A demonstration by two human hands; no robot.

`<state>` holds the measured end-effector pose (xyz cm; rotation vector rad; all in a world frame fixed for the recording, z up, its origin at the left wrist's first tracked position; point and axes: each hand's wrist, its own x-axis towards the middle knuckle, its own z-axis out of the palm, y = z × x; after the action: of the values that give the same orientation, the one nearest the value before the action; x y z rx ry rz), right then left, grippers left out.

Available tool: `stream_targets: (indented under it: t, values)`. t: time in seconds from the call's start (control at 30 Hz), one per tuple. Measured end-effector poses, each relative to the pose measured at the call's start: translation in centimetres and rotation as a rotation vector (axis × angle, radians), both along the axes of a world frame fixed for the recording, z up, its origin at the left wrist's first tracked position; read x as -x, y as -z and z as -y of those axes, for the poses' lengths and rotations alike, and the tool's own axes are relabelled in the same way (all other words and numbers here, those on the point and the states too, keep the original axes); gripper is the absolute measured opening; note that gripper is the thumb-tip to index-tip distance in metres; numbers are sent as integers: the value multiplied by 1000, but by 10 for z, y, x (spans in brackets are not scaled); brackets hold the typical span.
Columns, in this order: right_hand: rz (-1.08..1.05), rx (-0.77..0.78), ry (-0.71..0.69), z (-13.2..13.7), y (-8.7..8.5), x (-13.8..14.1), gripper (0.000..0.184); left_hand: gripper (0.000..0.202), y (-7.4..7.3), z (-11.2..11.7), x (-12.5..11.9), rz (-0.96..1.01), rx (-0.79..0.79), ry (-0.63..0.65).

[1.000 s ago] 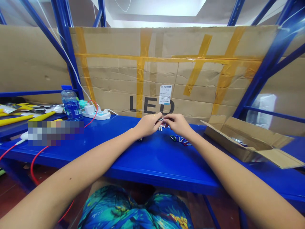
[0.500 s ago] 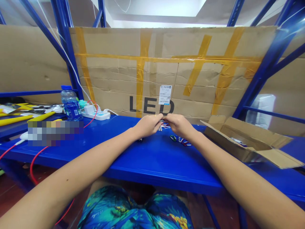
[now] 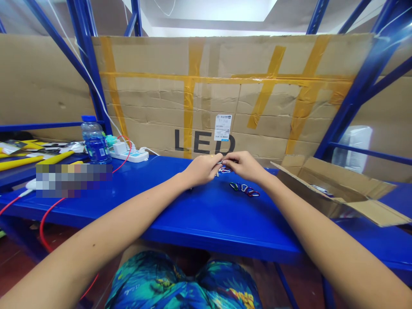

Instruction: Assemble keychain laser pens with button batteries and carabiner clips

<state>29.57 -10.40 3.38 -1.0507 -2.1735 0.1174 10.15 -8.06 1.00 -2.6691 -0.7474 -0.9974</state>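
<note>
- Where the fingertips of the two hands meet, a small metal piece [image 3: 221, 162] is pinched from both sides; it is too small to say what kind of part it is.
- The left hand [image 3: 201, 168] has thumb and forefinger closed on the piece, the other fingers curled under.
- The right hand [image 3: 246, 165] grips the same piece from the other side, knuckles up, fingers bent in.
- The piece is held just above the blue shelf [image 3: 206, 214], near its back edge, with a few more small shiny parts [image 3: 222, 171] lying right under the hands.
- Just beside the right wrist, a short row of coloured carabiners [image 3: 244, 189] lies flat on the shelf: green, silver, red and purple.
- By the left wrist sits a small dark item [image 3: 189, 188], too blurred to tell.
- Behind the hands stands a taped cardboard sheet [image 3: 273, 128] printed "LED", with a white label [image 3: 223, 127] stuck on it.
- To the right an open cardboard box [image 3: 334, 191] rests on the shelf, flaps spread.
- Well to the left are a water bottle [image 3: 95, 141], a white power strip [image 3: 130, 153] and a red cable [image 3: 45, 223] that drops over the shelf edge.
- Both forearms reach in from the bottom corners, bare to the elbow.
</note>
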Motion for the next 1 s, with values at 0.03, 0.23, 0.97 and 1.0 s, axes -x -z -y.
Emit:
stream_targets:
  t: [0.03,0.23,0.97,1.0]
  values:
    - [17,-67,2,0,0,-1,16,9,-1,0,0,19,24,-2]
    - [117,-338,-67,-1,2,-3,17,8,-5,0,2,187,185,74]
    - [-163,15,-68,5,-3,-1,13,12,-8,5,7,-10,48,107]
    - [-212,133,-76,4,-4,-1,13,12,-7,4,7,-54,2,83]
